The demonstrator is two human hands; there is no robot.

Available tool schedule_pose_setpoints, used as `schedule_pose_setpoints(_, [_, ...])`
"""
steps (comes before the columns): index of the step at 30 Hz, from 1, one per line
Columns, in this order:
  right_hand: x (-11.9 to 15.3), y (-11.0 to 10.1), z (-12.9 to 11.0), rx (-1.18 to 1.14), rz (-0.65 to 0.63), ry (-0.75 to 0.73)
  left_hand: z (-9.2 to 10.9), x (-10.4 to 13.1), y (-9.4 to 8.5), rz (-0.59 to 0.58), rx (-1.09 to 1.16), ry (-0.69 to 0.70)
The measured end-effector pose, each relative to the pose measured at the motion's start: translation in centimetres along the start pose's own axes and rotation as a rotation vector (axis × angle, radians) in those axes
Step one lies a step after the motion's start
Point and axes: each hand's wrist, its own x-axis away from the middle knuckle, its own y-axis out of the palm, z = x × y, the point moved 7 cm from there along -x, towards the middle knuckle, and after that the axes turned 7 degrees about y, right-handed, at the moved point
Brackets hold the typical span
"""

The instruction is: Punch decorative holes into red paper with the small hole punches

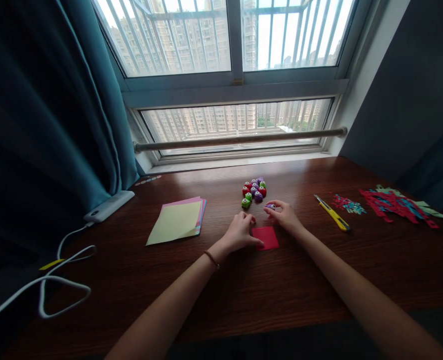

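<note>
A small purple folded-paper piece with a white round spot (269,206) is pinched in the fingertips of my right hand (287,217), just above the table. My left hand (239,233) rests at the left edge of a red paper square (268,238). Its thumb touches the square, while the other fingers curl apart from the thumb over the table. Beyond both hands sits a cluster of similar folded pieces (254,190) in red, purple and green, each bearing a white spot.
Coloured paper sheets (176,220) lie stacked at the left. To the right are a yellow utility knife (334,214), small paper bits (349,204) and a heap of paper strips (397,204). A white power strip (109,206) with its cable stands by the curtain (94,100).
</note>
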Motion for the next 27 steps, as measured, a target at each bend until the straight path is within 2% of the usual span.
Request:
schedule_pose_setpoints(2, [0.8,0.0,0.3,-0.063,-0.045,0.034,0.2,0.1,0.4,-0.041,-0.072,0.021])
schedule_pose_setpoints(7, [2.0,-0.3,0.0,-0.261,-0.16,0.148,-0.1,-0.3,0.7,-0.049,-0.077,-0.007])
schedule_pose_setpoints(13, [1.7,-1.4,0.0,-0.336,-0.171,0.224,-0.5,-0.1,0.4,0.014,0.02,0.009])
schedule_pose_setpoints(16, [1.2,-1.8,0.3,-0.234,-0.173,0.199,-0.9,0.2,0.3,0.093,0.15,-0.041])
schedule_pose_setpoints(20, [0.8,-2.0,0.7,-0.169,-0.178,0.153,-1.2,0.2,0.2,0.19,0.435,-0.081])
schedule_pose_setpoints(24, [1.0,-1.4,0.6,-0.151,-0.238,0.11,-1.6,0.2,-0.2,0.312,0.677,-0.131])
schedule_pose_setpoints(27, [1.1,-1.0,0.2,-0.12,-0.253,0.051,-1.5,0.1,-0.1,0.342,0.8,-0.137])
